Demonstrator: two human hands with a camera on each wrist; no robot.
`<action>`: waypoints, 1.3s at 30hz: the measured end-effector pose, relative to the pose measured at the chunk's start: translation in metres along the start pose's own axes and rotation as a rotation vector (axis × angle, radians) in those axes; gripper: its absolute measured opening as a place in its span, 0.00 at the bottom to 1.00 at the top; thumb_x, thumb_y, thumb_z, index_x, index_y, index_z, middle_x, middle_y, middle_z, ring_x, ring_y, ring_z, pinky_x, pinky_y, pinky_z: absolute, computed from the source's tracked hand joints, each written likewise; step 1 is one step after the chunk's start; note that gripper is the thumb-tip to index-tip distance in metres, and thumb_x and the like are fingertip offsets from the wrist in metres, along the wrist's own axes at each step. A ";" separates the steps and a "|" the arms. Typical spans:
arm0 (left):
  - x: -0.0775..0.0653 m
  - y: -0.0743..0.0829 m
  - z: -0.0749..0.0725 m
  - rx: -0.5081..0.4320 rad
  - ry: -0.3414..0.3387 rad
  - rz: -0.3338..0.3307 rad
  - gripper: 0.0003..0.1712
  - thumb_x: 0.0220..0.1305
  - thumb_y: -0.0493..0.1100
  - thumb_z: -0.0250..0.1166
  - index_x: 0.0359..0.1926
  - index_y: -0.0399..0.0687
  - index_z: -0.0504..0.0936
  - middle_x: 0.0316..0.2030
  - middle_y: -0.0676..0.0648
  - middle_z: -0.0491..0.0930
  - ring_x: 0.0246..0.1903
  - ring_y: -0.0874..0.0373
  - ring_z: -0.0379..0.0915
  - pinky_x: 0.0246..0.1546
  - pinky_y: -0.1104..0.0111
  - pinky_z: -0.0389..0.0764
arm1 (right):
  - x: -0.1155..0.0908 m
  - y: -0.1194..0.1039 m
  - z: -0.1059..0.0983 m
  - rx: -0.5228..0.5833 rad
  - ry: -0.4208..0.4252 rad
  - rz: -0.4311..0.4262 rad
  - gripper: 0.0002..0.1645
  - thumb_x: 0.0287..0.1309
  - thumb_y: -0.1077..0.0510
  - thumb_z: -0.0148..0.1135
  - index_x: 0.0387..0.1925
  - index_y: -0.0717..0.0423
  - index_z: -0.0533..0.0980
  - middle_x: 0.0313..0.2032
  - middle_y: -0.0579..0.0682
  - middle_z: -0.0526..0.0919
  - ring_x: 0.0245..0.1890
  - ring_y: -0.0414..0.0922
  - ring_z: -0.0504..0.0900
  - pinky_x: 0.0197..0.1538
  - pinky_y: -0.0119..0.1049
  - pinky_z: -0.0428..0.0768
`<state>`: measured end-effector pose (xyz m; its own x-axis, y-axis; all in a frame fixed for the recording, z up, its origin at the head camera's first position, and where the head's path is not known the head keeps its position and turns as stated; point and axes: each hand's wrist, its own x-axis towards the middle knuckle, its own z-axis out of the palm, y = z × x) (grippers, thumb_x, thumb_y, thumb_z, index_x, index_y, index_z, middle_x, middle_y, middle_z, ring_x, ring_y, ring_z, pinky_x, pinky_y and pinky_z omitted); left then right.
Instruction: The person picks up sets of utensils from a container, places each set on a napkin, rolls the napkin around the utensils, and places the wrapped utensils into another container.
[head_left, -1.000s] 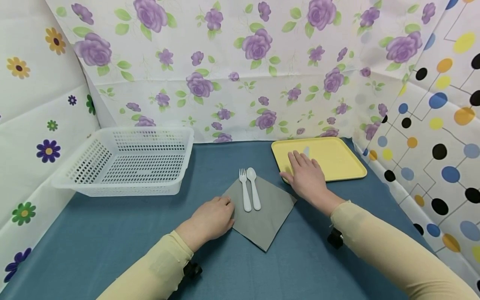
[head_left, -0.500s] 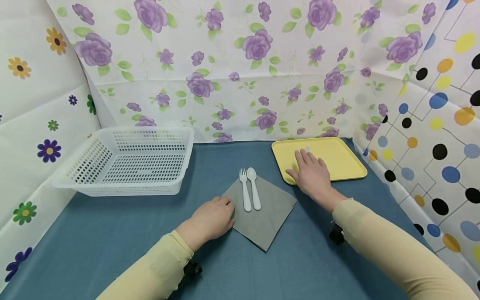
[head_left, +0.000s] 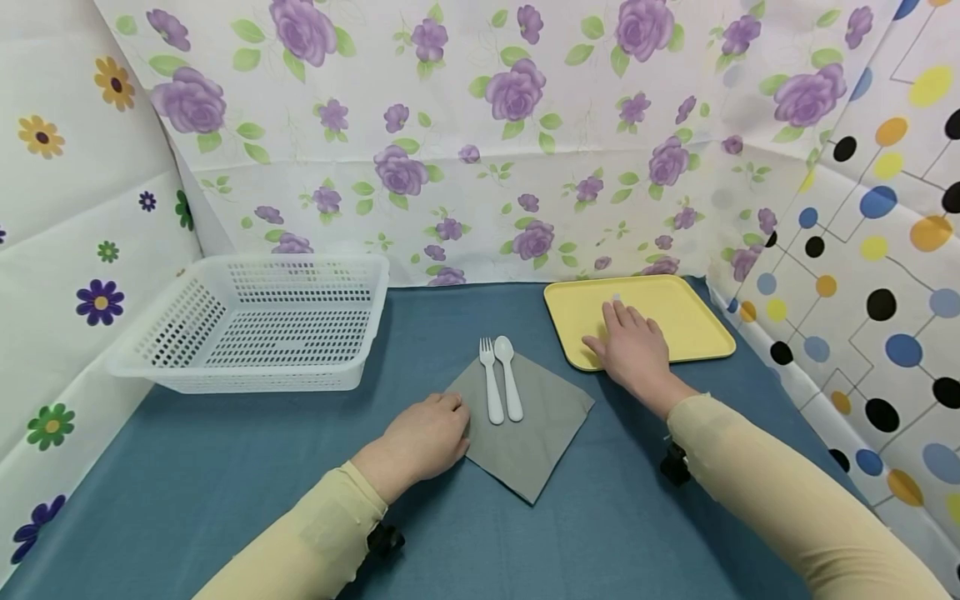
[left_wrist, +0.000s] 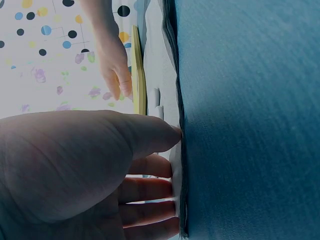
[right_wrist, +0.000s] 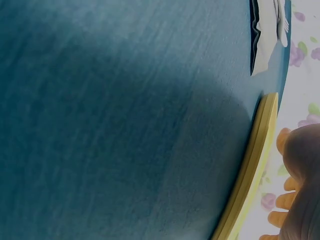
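Note:
A folded grey napkin (head_left: pixel 536 429) lies turned cornerwise on the blue cloth. On it a white fork (head_left: pixel 491 383) and a white spoon (head_left: pixel 509 382) lie side by side, handles toward me. My left hand (head_left: pixel 420 440) rests at the napkin's left edge; in the left wrist view its thumb and fingertips touch the napkin (left_wrist: pixel 172 112). Over the front left of a yellow tray (head_left: pixel 693 321) is my right hand (head_left: pixel 633 346), fingers extended. In the right wrist view that hand (right_wrist: pixel 302 185) appears above the tray rim (right_wrist: pixel 250 175). A small whitish patch (head_left: pixel 617 297) shows past its fingertips; the rest is hidden.
A white perforated plastic basket (head_left: pixel 243 375) stands at the back left. Flower-patterned sheeting (head_left: pixel 450 125) rises behind the table, and a dotted sheet (head_left: pixel 885 275) stands on the right, close to the tray.
My right hand has shifted slightly right over the tray, and less of the whitish thing shows beyond its fingers. My left hand, napkin, fork and spoon have stayed in place.

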<state>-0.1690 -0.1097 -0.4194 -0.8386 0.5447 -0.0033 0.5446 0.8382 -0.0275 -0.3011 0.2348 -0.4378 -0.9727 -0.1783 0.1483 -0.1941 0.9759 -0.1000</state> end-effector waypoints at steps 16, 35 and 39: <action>-0.002 0.000 -0.002 -0.009 0.007 0.008 0.24 0.78 0.47 0.73 0.65 0.35 0.85 0.63 0.37 0.83 0.63 0.41 0.81 0.62 0.52 0.86 | 0.002 0.011 0.000 0.001 0.012 0.040 0.45 0.85 0.40 0.58 0.81 0.71 0.63 0.78 0.72 0.66 0.79 0.69 0.64 0.77 0.72 0.64; -0.003 0.000 -0.003 0.002 0.024 0.023 0.24 0.77 0.47 0.74 0.64 0.35 0.85 0.62 0.36 0.83 0.62 0.42 0.82 0.62 0.52 0.86 | 0.005 0.015 0.003 0.030 -0.036 0.095 0.36 0.84 0.40 0.59 0.60 0.73 0.77 0.50 0.69 0.83 0.48 0.68 0.84 0.52 0.65 0.83; -0.003 0.000 -0.004 -0.002 0.016 0.019 0.24 0.77 0.47 0.73 0.65 0.35 0.85 0.63 0.36 0.83 0.63 0.42 0.82 0.62 0.52 0.86 | 0.006 0.016 0.004 0.024 -0.039 0.094 0.32 0.83 0.40 0.59 0.50 0.70 0.78 0.44 0.66 0.83 0.42 0.65 0.84 0.44 0.62 0.84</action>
<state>-0.1667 -0.1112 -0.4158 -0.8279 0.5608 0.0120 0.5604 0.8279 -0.0253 -0.3109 0.2491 -0.4420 -0.9910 -0.0909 0.0986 -0.1039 0.9854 -0.1350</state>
